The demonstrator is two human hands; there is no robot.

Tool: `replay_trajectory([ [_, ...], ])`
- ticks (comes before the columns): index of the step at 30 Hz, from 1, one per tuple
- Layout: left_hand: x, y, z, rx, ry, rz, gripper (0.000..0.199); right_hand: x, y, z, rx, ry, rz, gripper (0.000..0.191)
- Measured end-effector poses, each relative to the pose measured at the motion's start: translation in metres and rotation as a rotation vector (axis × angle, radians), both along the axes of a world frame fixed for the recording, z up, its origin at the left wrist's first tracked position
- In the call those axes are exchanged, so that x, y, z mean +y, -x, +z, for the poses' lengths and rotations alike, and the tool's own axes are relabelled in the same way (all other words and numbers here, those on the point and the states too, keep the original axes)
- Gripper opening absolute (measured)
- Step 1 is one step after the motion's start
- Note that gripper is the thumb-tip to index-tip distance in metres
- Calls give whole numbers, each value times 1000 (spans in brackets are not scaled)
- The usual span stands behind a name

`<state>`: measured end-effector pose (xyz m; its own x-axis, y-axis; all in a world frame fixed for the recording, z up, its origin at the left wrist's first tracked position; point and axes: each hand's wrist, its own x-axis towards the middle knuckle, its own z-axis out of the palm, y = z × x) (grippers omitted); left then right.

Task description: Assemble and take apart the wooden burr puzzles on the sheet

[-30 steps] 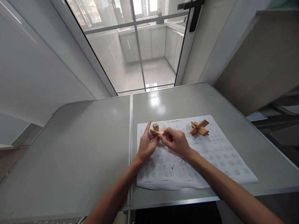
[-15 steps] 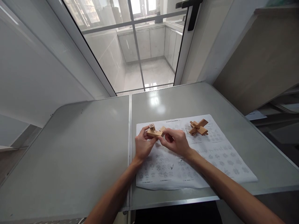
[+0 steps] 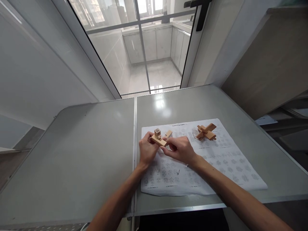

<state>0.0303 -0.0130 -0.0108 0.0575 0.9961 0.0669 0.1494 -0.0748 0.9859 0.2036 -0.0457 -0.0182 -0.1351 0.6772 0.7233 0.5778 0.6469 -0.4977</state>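
Note:
Light wooden pieces (image 3: 159,140) are held together over the left part of a printed paper sheet (image 3: 204,173). My left hand (image 3: 147,150) is closed round their left side, and one piece stands up with a dark mark on its end. The fingers of my right hand (image 3: 180,148) pinch the right end of the same pieces. Just behind my right fingertips is another light wooden piece (image 3: 168,133); whether it touches the held ones I cannot tell. An interlocked cross of darker wooden pieces (image 3: 206,132) rests on the upper right of the sheet.
The grey-green table (image 3: 72,160) has a metal seam (image 3: 135,144) left of the sheet. Beyond its back edge stands a glass door (image 3: 158,70) with a black handle (image 3: 201,16). At the right is a shelf with papers (image 3: 266,120).
The held wooden pieces have turned and tilted, so the long one now slants down to the right. My right hand has shifted slightly lower. The whole view has moved a little.

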Motion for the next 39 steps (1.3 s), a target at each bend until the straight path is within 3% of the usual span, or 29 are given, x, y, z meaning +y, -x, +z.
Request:
replay_trajectory([
  [7,-2,2,0,40,-18,-29,38,-4,5,2,35,156,80,33],
  [16,4,0,2,121,-59,49,41,3,-12,23,569,543,65,30],
  [22,4,0,-1,255,-117,53,39,16,-20,16,809,698,43,39],
  [28,5,2,-4,393,-226,32,25,22,-19,6,817,842,18,44],
  [39,6,1,-8,588,-312,-48,16,19,-17,6,588,777,-13,46],
])
